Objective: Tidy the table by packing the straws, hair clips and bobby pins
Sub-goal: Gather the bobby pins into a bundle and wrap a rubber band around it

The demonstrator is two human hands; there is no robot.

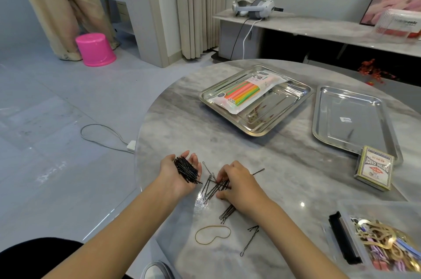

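Note:
My left hand point(180, 176) lies palm up near the table's left edge, cupping a bundle of black bobby pins point(186, 170). Just right of it, my right hand point(237, 184) is palm down, its fingertips pinching at loose bobby pins point(213, 188) scattered on the marble table point(284, 164). More pins point(227, 212) lie below that hand, and two pins point(250, 238) sit further toward me. A packet of coloured straws point(246, 91) lies in the left steel tray point(257, 128). A clear box of hair clips point(387, 246) stands at the bottom right.
A second steel tray point(328, 132) sits at the right, with a pack of playing cards point(374, 168) leaning on its near rim. A tan rubber band point(213, 234) lies near the front. The box's black lid point(344, 237) lies beside it. Floor drops off left of the table.

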